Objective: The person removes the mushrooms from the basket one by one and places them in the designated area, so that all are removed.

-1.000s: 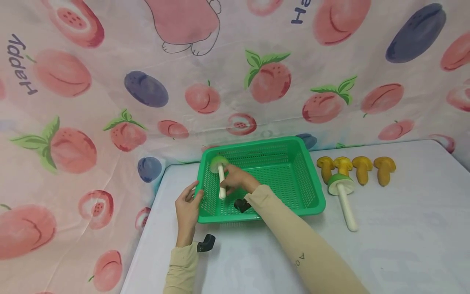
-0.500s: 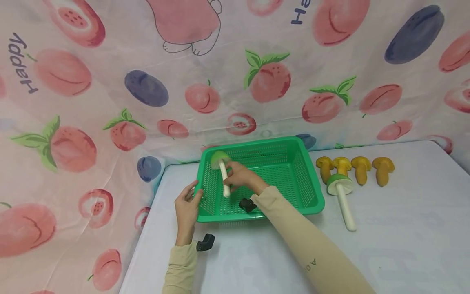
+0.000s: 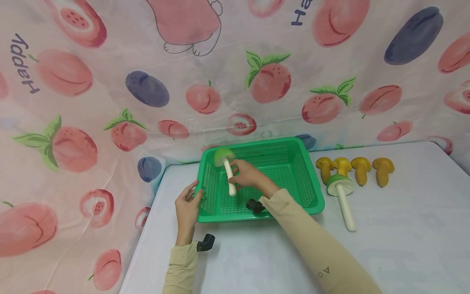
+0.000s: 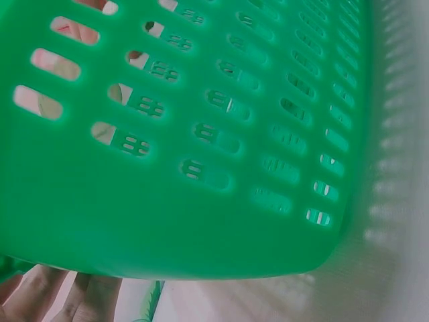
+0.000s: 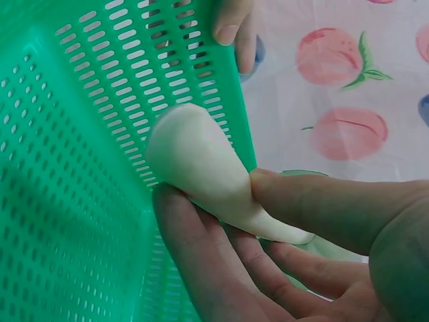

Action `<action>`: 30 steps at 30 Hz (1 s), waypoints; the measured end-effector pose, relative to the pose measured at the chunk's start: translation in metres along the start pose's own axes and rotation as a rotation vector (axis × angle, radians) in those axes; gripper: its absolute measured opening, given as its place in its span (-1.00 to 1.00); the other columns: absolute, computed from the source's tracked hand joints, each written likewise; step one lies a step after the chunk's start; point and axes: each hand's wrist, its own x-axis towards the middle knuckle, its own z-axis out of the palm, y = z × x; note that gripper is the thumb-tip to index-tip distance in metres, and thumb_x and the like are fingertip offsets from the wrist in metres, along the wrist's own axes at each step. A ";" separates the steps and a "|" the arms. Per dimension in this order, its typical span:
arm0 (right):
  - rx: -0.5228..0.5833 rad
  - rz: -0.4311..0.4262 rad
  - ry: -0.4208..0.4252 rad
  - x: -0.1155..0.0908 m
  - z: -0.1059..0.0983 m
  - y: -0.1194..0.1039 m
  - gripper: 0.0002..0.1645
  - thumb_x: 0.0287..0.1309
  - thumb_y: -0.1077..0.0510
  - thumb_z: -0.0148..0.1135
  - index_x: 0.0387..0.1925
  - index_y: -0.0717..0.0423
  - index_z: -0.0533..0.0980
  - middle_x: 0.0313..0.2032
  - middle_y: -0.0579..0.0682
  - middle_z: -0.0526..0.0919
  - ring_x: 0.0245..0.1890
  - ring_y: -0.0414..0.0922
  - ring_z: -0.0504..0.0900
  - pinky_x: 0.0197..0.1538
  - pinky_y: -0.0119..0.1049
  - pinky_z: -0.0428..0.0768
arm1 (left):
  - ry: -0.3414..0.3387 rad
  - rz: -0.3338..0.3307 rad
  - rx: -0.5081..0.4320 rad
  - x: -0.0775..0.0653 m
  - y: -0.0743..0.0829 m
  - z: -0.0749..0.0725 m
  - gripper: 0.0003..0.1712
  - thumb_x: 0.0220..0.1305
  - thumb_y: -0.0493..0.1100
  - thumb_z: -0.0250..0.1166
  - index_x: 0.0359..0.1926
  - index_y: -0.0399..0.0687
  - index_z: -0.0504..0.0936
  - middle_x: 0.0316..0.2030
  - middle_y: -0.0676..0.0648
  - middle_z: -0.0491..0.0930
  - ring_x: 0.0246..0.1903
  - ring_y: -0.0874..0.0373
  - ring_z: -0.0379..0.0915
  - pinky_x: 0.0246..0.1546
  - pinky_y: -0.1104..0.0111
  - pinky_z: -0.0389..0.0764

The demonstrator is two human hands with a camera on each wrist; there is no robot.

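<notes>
A toy mushroom with a green cap and long white stem (image 3: 227, 168) is inside the green plastic basket (image 3: 253, 143). My right hand (image 3: 247, 175) pinches its stem between thumb and fingers. In the right wrist view the thick end of the white stem (image 5: 198, 151) points toward the camera, and the cap is mostly hidden behind the fingers. My left hand (image 3: 188, 210) holds the basket's left rim. The left wrist view is filled mostly by the perforated basket wall (image 4: 154, 221), with some fingers (image 4: 100, 298) below it.
Right of the basket, another green-capped mushroom (image 3: 345, 204) lies on the white tabletop (image 3: 404, 245). Behind it several yellow-brown mushrooms (image 3: 383, 171) form a row. A fruit-print cloth (image 3: 227, 73) hangs at the back and left. Black wrist cameras (image 3: 255, 206) show at both cuffs.
My right hand has moved right, bringing the green-capped mushroom slightly away from the basket's left wall. The stem has swung toward the right. My left hand stays at the rim.
</notes>
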 end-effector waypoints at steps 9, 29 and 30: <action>-0.005 -0.014 0.018 -0.014 -0.009 -0.004 -0.31 0.32 0.35 0.18 0.42 0.27 0.19 0.15 0.30 0.42 -0.09 0.17 0.66 -0.19 -0.21 0.71 | 0.009 0.028 -0.006 -0.003 -0.001 -0.001 -0.58 0.35 -0.17 0.31 0.22 -0.04 0.61 0.01 -0.27 0.67 -0.05 -0.15 0.65 -0.29 0.50 0.62; -0.018 -0.079 0.028 -0.047 -0.034 0.001 -0.31 0.34 0.33 0.15 0.43 0.30 0.16 0.19 0.35 0.40 -0.02 0.17 0.65 -0.20 -0.19 0.71 | 0.014 0.026 0.008 -0.001 -0.002 0.000 -0.59 0.36 -0.18 0.29 0.21 -0.03 0.61 -0.01 -0.25 0.68 -0.09 -0.06 0.67 -0.30 0.50 0.63; -0.022 -0.081 0.032 -0.049 -0.036 0.001 -0.31 0.34 0.33 0.16 0.43 0.30 0.16 0.19 0.36 0.40 -0.01 0.17 0.64 -0.20 -0.19 0.71 | 0.015 0.026 0.009 -0.001 -0.002 0.000 -0.59 0.36 -0.18 0.29 0.22 -0.03 0.60 0.00 -0.25 0.67 -0.08 -0.07 0.67 -0.30 0.51 0.63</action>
